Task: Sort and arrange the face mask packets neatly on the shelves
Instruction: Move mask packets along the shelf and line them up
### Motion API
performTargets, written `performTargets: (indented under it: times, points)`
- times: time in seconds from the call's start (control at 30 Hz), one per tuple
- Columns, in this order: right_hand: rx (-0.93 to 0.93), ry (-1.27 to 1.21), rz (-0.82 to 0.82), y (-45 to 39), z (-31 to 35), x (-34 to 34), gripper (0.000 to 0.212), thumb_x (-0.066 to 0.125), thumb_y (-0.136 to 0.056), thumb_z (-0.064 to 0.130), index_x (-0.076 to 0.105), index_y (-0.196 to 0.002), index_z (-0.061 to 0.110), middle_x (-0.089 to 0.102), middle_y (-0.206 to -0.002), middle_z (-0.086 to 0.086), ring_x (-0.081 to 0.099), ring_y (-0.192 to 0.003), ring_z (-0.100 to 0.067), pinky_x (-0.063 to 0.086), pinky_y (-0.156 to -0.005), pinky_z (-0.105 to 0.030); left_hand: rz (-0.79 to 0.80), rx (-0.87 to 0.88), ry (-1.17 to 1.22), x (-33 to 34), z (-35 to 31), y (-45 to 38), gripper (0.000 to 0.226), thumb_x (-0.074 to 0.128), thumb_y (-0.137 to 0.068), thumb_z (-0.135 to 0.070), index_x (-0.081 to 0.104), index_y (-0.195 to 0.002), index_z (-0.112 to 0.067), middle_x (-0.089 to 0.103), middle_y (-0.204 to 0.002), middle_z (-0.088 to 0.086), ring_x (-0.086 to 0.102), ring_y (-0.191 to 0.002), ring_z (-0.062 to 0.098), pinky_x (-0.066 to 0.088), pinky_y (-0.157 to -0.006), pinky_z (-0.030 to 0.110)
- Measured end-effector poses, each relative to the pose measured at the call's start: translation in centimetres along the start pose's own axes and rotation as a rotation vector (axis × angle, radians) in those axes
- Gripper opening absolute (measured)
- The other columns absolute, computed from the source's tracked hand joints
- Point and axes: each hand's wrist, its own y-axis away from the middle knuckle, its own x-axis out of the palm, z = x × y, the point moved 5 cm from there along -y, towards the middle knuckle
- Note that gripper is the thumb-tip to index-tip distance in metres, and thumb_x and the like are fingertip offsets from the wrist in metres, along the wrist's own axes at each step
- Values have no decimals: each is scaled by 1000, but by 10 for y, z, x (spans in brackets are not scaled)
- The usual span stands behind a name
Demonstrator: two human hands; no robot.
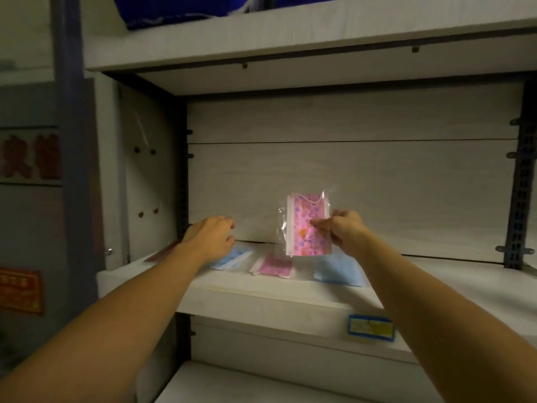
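Note:
My right hand [344,229] pinches a pink patterned face mask packet [305,225] and holds it upright above the middle shelf [261,295]. Flat on the shelf lie a second pink packet [273,266], a blue packet [234,258] to its left and another blue packet [338,270] to its right. My left hand [213,237] hovers over the left blue packet with fingers loosely curled, holding nothing. A dark red packet [162,253] shows at the shelf's left edge, partly hidden by my left wrist.
The upper shelf [290,36] carries blue bags. A blue label [371,327] is stuck on the middle shelf's front edge. A lower shelf [232,382] sits below. Dark perforated metal uprights [520,184] stand at both sides. Red signs hang on the left wall.

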Motion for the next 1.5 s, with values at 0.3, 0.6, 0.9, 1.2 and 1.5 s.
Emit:
performTargets:
  times: [0.3,0.6,0.9,1.2,1.5]
  points:
    - [59,481,22,-1,-37,80,26,90,-71,9,66,-80,5,74,-93,-19,73,-87,-33,61,-83,-50,-38,22,15,-10,40,20,38,38,-104,-28,53,-138,-19,59,-135,1,60,-108,22,53,-89,38]
    - [-36,1126,-160,12,-30,78,89,79,-78,54,39,-140,4,34,-143,-17,30,-135,-34,41,-105,-39,-6,13,31,8,54,29,32,45,-101,-29,54,-130,-21,59,-129,3,60,-101,22,53,-84,38]
    - [-228,1266,-82,36,-7,47,48,66,-89,24,50,-132,10,61,-125,-13,60,-110,-32,53,-94,-43,14,104,38,5,6,4,35,51,-96,-28,59,-129,-21,58,-137,2,59,-116,27,50,-94,36]
    - [-102,1538,-156,90,9,-53,42,60,-89,15,54,-130,11,62,-123,-13,61,-104,-33,55,-88,-42,-4,320,102,18,-123,-8,30,49,-96,-30,62,-121,-20,63,-128,8,63,-109,32,52,-88,37]
    - [-1,1706,-178,145,26,-127,31,58,-89,15,58,-120,10,61,-109,-11,61,-89,-30,54,-72,-37,-11,435,120,16,-219,9,32,46,-97,-26,64,-123,-27,65,-126,3,63,-109,27,52,-88,32]
